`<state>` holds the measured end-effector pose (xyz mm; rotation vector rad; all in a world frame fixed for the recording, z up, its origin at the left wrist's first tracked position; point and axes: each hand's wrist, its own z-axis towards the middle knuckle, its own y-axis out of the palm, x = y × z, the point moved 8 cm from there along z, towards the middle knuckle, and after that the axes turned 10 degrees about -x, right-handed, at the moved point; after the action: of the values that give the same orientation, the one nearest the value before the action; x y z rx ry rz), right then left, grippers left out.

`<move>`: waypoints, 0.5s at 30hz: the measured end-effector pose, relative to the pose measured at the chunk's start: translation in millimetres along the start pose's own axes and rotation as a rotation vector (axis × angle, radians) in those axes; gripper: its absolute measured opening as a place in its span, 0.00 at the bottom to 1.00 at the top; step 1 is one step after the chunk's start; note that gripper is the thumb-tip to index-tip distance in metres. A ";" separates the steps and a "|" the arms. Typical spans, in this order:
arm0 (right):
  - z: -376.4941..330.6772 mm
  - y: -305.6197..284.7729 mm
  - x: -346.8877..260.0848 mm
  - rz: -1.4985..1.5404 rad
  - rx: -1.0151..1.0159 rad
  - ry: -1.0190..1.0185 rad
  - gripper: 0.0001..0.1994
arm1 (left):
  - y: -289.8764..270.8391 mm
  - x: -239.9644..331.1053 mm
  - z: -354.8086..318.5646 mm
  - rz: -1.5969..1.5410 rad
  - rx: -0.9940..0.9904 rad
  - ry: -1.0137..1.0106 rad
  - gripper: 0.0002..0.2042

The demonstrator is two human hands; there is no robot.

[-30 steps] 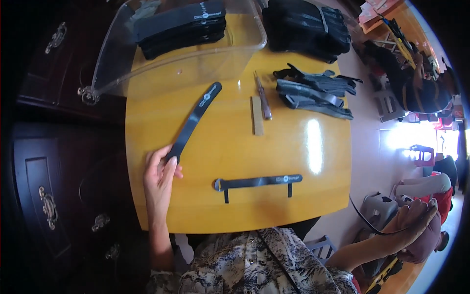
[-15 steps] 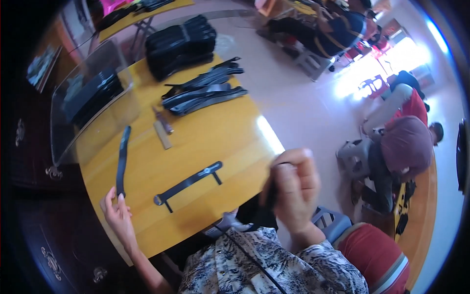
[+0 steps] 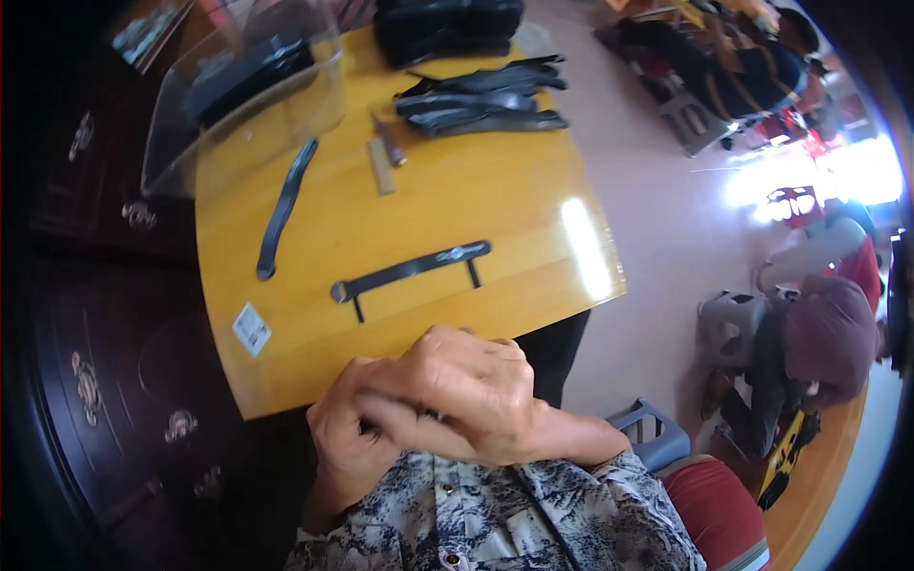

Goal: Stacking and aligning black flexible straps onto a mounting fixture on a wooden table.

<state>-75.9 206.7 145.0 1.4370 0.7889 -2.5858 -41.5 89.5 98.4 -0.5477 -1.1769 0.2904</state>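
My left hand and my right hand are together before my chest, at the near edge of the table. Both have their fingers curled, the right partly covering the left; whatever lies inside them is hidden. Just beyond them on the yellow table lies a black strap with a ring at its left end, a pale mark near the right end and two short black tabs beneath. Farther left rests a second black strap, slanting and touched by neither hand. A white label sits near the left edge.
A tan strip and a slim brown-handled tool lie mid-table. Behind are loose black straps, a thick black bundle and a clear bin. A dark cabinet stands left. Seated people and a grey stool are right.
My left hand has let go of the slanting strap and moved right. My right hand, which held a dark strip, has come down and left to meet it. The view has shifted.
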 end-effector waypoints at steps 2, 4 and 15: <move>2.5 11.8 1.7 0.215 -0.088 -0.112 0.14 | 2.1 -22.0 -23.8 -0.385 0.052 -0.211 0.08; 2.0 18.3 18.4 0.215 -0.210 -0.050 0.23 | -1.4 -26.5 -26.6 -0.623 0.005 -0.280 0.04; -64.7 49.6 105.4 0.174 -0.646 0.572 0.13 | 21.7 -96.7 -52.1 -0.905 0.212 -0.666 0.11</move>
<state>-69.4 212.7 12.1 1.8826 1.3220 -1.5510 -27.3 47.2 -4.3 0.3316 -1.8816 -0.2086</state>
